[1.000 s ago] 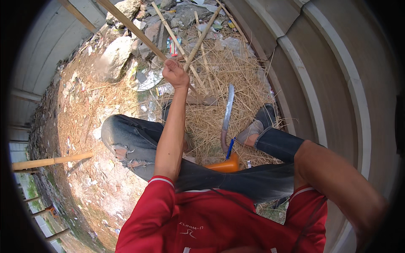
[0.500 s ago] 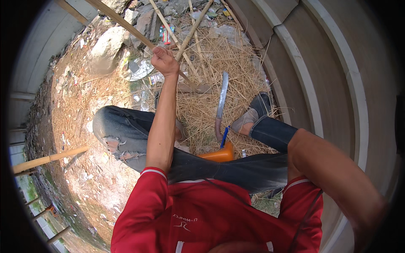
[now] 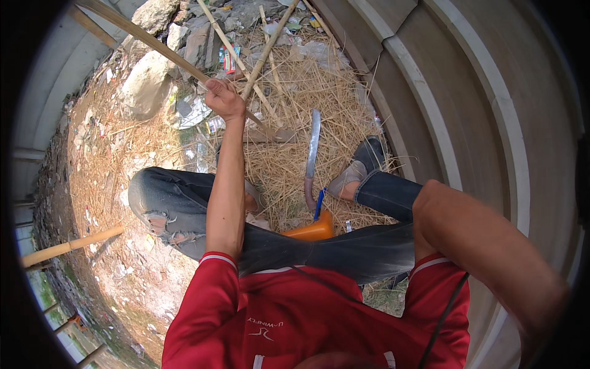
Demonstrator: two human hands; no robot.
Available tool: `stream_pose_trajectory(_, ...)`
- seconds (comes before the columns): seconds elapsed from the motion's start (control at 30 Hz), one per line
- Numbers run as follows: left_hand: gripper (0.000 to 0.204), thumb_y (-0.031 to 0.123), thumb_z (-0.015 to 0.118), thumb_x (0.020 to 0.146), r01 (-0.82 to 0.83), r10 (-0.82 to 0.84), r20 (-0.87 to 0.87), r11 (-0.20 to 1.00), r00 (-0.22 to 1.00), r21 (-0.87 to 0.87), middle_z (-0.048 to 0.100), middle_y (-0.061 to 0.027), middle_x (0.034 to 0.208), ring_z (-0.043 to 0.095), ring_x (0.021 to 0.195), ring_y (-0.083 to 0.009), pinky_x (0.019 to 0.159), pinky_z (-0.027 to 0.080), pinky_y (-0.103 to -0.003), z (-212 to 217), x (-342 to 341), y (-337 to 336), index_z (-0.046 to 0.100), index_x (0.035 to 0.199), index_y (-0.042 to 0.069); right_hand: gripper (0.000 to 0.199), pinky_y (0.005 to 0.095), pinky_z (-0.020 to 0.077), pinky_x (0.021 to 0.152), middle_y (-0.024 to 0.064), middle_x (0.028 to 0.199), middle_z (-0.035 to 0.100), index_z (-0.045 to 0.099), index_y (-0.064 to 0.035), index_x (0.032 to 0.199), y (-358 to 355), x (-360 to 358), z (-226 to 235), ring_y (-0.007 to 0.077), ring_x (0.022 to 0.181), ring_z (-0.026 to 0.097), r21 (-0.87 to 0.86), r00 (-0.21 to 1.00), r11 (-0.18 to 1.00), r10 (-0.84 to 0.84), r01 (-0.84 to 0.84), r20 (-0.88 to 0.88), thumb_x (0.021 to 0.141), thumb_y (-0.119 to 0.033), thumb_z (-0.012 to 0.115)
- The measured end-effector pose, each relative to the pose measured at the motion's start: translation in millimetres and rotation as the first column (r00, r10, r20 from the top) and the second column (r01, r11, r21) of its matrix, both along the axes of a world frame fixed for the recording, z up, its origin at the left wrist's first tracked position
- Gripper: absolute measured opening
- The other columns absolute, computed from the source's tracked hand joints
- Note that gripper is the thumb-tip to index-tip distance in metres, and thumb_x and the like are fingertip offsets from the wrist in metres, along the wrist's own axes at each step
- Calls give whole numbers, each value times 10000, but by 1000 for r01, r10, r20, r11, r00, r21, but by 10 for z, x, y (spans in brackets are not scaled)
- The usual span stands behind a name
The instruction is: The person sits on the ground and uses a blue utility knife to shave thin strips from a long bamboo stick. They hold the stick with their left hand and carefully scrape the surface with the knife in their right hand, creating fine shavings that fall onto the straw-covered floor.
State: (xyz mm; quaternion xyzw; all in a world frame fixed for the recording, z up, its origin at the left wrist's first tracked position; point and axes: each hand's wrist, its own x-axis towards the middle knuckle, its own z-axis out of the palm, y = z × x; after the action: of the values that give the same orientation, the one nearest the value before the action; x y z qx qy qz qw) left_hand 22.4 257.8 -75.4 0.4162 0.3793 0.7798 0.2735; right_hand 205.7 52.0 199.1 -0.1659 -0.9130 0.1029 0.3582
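My left hand [image 3: 224, 98] is stretched forward and closed around a long bamboo pole [image 3: 150, 43] that runs up to the left. Other thin bamboo sticks [image 3: 268, 50] cross just beyond it. A curved machete [image 3: 312, 154] lies blade-up on the dry straw [image 3: 289, 154] between my legs, with no hand on it. My right arm [image 3: 485, 258] bends out to the right and its hand is out of sight. I wear a red shirt and torn jeans and sit on an orange stool [image 3: 310, 230].
A large rock [image 3: 144, 89] and smaller stones lie at the upper left with scattered litter. A curved concrete wall [image 3: 467, 104] rises on the right. Another bamboo pole [image 3: 70, 245] lies at the left over bare dirt.
My left hand has kept hold of the bamboo pole while reaching forward. The view has shifted slightly; the machete stays on the straw.
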Motion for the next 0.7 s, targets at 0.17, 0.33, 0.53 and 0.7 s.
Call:
stream_pose_trajectory(0.17, 637, 585, 408, 1025, 6, -6, 15, 1000, 1000, 6, 337, 32, 553, 333, 491, -76, 472, 256, -264, -31, -3, -31, 310, 614, 108, 574, 523, 369, 1084, 260, 1461, 425, 501, -10, 1370, -32, 60, 54, 381, 1318, 458, 9, 1000, 1000, -7, 7, -2, 861, -253, 611)
stream_pose_trajectory(0.33, 651, 583, 372, 1036, 19, -19, -12, 1000, 1000, -7, 346, 26, 543, 349, 488, -84, 474, 267, -269, 35, 165, -9, 325, 605, 97, 586, 519, 376, 1079, 258, 1461, 426, 494, -5, 1377, -27, 69, 59, 377, 1315, 463, 34, 998, 998, -55, 55, 8, 856, -245, 616)
stream_pose_trajectory(0.53, 650, 599, 374, 1026, -23, 23, 3, 1000, 1000, -18, 330, 34, 553, 320, 473, -78, 454, 250, -261, 11, -2, -30, 313, 604, 108, 601, 514, 386, 1074, 255, 1461, 428, 486, 2, 1385, -44, 97, 71, 373, 1311, 470, 39, 1000, 999, -17, 17, 7, 850, -235, 622)
stream_pose_trajectory(0.7, 630, 621, 399, 1006, -16, 16, 9, 1000, 1000, 10, 286, 38, 566, 279, 448, -75, 415, 245, -254, -44, 26, -37, 297, 627, 129, 613, 510, 393, 1070, 253, 1461, 430, 480, 7, 1392, -108, 275, 219, 370, 1307, 476, 72, 999, 997, -40, 39, 14, 844, -227, 627)
